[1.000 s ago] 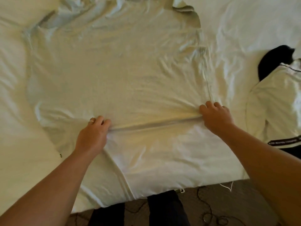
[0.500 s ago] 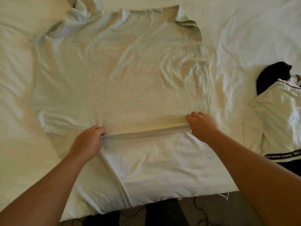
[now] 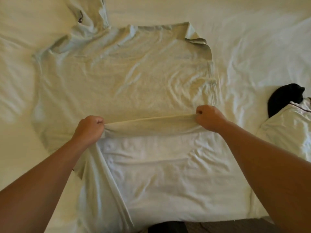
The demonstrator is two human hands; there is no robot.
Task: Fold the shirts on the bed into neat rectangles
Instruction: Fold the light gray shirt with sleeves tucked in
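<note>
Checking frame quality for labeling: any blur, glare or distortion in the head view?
Head view: soft focus overall, warm yellowish cast; blown highlights on the bed sheet upper right; wide-angle stretch enlarges the forearms at the bottom corners; both hands' grip on the shirt stays readable.

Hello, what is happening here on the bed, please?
A person is folding a pale shirt spread out on the bed. The left hand and the right hand each grip its near edge, lifted into a ridge between them. The fold is not yet laid down. Another white garment lies at the right.
</note>
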